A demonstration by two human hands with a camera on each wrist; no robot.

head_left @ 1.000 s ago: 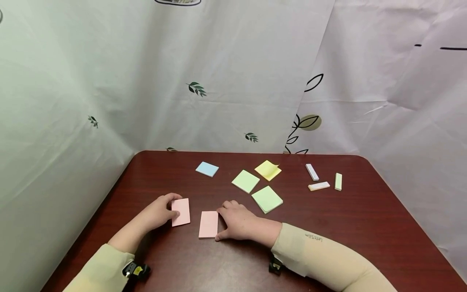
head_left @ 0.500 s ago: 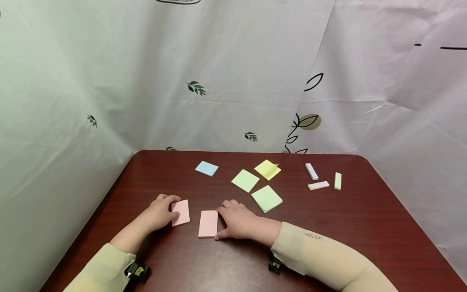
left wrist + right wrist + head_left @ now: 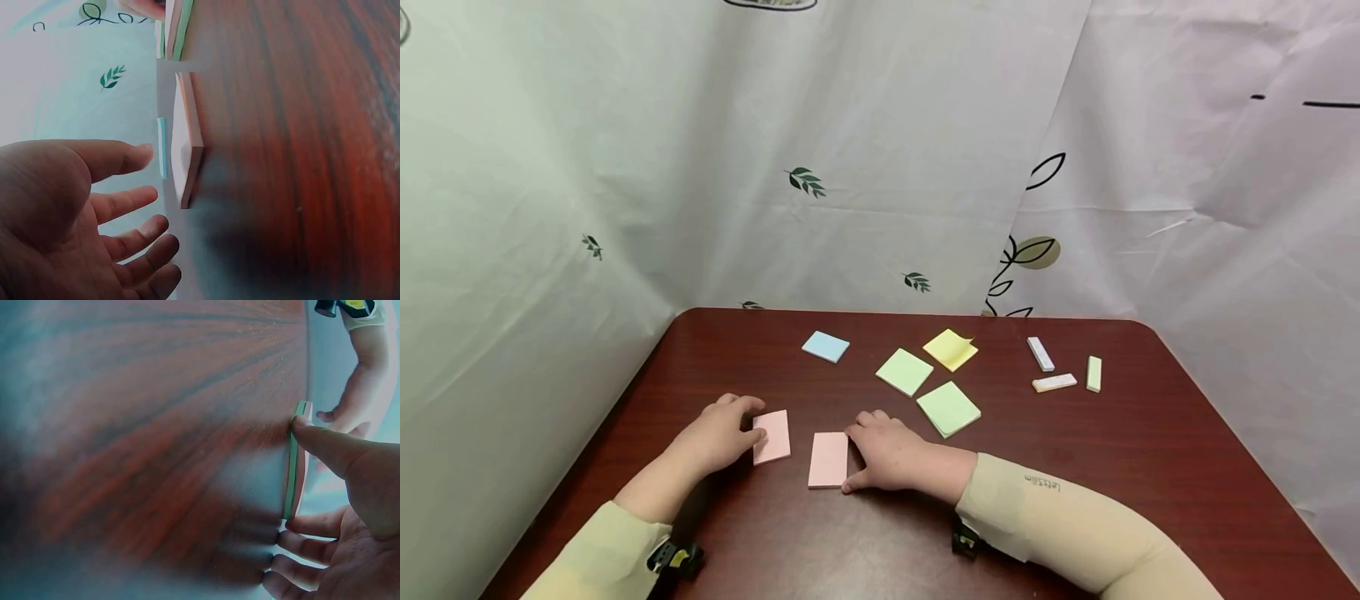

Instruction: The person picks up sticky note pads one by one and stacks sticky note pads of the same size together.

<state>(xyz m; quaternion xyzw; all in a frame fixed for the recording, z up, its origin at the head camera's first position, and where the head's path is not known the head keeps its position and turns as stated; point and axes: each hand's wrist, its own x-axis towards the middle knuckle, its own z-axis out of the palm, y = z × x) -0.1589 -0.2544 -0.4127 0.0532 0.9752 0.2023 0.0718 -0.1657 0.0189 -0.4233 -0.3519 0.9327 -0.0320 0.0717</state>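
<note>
Two pink sticky note pads lie near the table's middle. The left pink pad (image 3: pixel 772 437) is beside my left hand (image 3: pixel 718 433); in the left wrist view its thumb and fingers (image 3: pixel 132 200) are spread and stand apart from that pad (image 3: pixel 186 140). My right hand (image 3: pixel 887 452) holds the right pink pad (image 3: pixel 828 460) along its right side, thumb at the near corner and index finger at the far one. From the right wrist, a green layer (image 3: pixel 292 469) shows under the pink, between thumb and index finger. The other right fingers rest on the table.
Farther back lie a blue pad (image 3: pixel 826 347), a yellow pad (image 3: pixel 951 349) with a lifted sheet, and two green pads (image 3: pixel 905 372). Several narrow strip pads (image 3: pixel 1054 382) are at the right. A white curtain (image 3: pixel 880 167) hangs behind the brown table (image 3: pixel 1150 483).
My left hand has drawn slightly left, off the left pink pad. The right hand and its pad have stayed in place.
</note>
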